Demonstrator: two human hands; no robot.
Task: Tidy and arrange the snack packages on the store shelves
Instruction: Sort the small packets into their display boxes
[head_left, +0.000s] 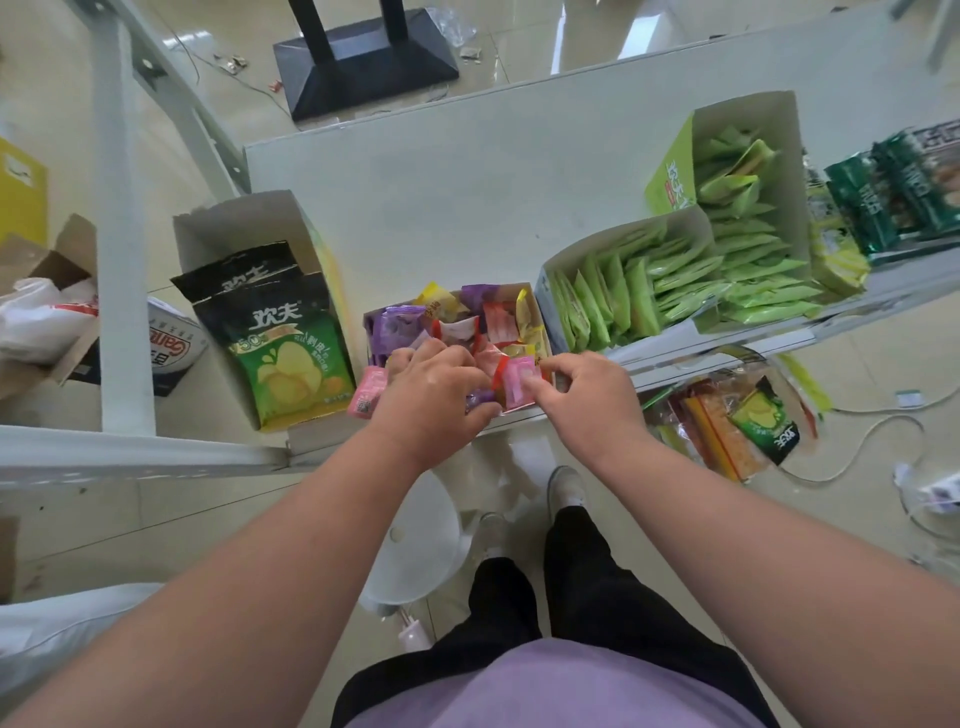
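Both hands working front of mixed snack box (524, 296): left hand (434, 397) gripping purple packets, right hand (584, 395) pinching pink packet (519, 382). Green sachet boxes (675, 280) looking tidy; mixed box remaining jumbled.

- The back half of the shelf (467, 171) lies bare from its left edge across to the green boxes; a hand could pass there.
- At the front edge, the box of mixed sweets (457, 322) is packed full, and both hands crowd its near side.
- The chip-bag box (270, 332) blocks the front left corner.
- Two green-packet boxes (675, 280) wall off the right side, touching each other.
- A narrow gap separates the sweets box from the chip-bag box.
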